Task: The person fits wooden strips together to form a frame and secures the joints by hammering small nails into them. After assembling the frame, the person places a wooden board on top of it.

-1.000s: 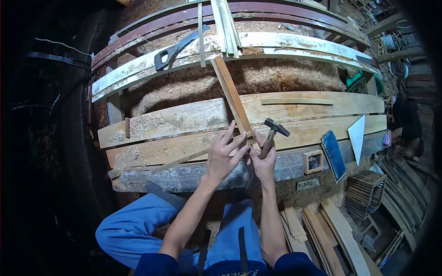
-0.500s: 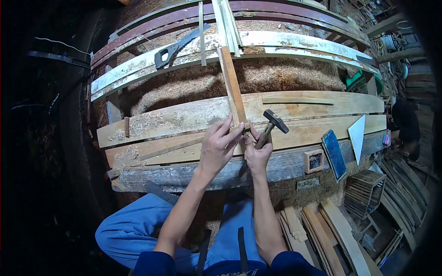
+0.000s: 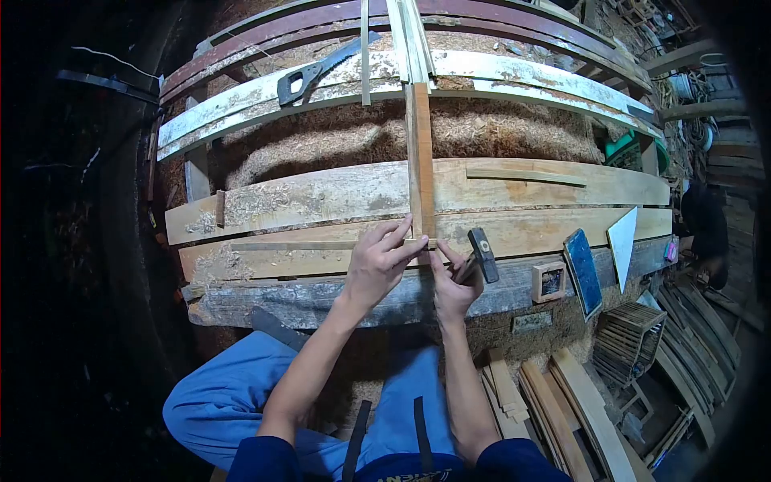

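My left hand (image 3: 379,266) pinches the joint where a thin horizontal wooden strip (image 3: 297,246) meets a reddish upright wooden slat (image 3: 421,161). The slat runs straight away from me across the bench planks (image 3: 321,201). My right hand (image 3: 453,283) sits right beside the left, fingertips touching the same joint, while it grips the wooden handle of a hammer (image 3: 482,254). The hammer's dark head lies low over the front plank, to the right of the joint.
A handsaw (image 3: 320,69) lies on the far whitish plank, with a bundle of thin strips (image 3: 411,36) beside it. Sawdust (image 3: 498,128) fills the gaps. A small wooden box (image 3: 548,281), a dark slab (image 3: 582,261) and a white triangle (image 3: 622,245) rest at right. Slats (image 3: 562,410) and a crate (image 3: 626,337) lie below.
The reddish slat has swung from leaning left to pointing straight away. The thin strip went from slanted to level. The hammer head dropped toward the plank.
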Demonstrator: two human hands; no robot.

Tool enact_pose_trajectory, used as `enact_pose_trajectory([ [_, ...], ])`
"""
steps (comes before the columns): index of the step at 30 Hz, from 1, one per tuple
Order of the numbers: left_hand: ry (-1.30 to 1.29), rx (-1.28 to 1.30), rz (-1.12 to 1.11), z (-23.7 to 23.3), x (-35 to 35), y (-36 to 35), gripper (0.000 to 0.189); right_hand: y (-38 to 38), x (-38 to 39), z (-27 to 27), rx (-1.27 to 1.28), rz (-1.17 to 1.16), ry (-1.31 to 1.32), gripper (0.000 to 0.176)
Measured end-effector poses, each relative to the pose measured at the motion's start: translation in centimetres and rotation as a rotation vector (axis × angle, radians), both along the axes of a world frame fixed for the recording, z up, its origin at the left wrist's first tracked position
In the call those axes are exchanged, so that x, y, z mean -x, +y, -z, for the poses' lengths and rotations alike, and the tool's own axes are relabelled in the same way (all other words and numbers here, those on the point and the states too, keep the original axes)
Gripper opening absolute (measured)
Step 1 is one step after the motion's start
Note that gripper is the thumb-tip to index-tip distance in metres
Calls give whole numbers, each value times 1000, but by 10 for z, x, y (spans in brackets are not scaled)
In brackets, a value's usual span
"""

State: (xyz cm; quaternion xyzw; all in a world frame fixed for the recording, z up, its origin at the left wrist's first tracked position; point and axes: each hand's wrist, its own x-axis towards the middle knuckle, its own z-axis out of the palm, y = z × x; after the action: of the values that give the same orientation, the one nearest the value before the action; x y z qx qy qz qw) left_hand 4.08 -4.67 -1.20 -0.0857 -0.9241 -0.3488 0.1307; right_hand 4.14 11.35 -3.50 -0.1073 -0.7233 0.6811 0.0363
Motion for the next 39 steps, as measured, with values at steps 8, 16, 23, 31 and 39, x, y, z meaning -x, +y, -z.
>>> enact_pose_trajectory([
  [8,31,-20,21,8,-1,-1,37,-7,0,-5,-21,46,6,19],
  [16,27,-81,-28,1,-2,2,28,-4,-3,2,-96,22,8,18],
  [23,58,-18,-55,-7,-1,7,28,-9,-3,2,52,65,38,19],
  [31,82,25,-24,-5,1,15,27,1,1,1,3,37,24,23],
  [39,75,-6,-93,-8,0,20,29,-9,2,-5,176,138,-17,21],
])
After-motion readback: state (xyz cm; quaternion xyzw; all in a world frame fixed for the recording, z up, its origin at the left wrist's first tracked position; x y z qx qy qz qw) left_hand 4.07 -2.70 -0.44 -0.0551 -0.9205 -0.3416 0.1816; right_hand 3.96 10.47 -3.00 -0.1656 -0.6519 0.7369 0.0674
